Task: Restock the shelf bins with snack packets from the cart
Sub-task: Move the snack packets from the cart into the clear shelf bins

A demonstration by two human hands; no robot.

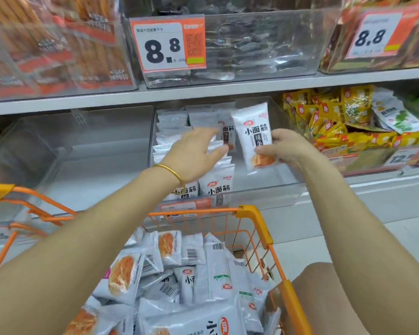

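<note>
An orange wire cart [253, 212] sits nearest, heaped with white snack packets [203, 274], well over a dozen and too overlapped to count exactly. Its far rim lies just below the front wall of the middle bin [286, 182], one of three clear bins on the lower shelf. Both forearms reach over that rim. The left hand [191, 153], with a gold bracelet [171, 171] at the wrist, is spread with straight fingers over the rows of packets standing in the bin's left half; whether it touches them cannot be told. Two packets at the bin's front face outward below it. The right hand [288, 146] pinches one packet [253, 136] by its lower end between thumb and fingers, holding it upright and slightly tilted above the bin's right half, where bare floor shows between the standing rows and the right wall. The left bin [82, 153] shows bare floor across its width. The right bin [373, 163] holds a jumble of yellow packets [334, 117]. Above the grey shelf edge [228, 89], three more bins carry two price tags [169, 44] reading 8.8.
</note>
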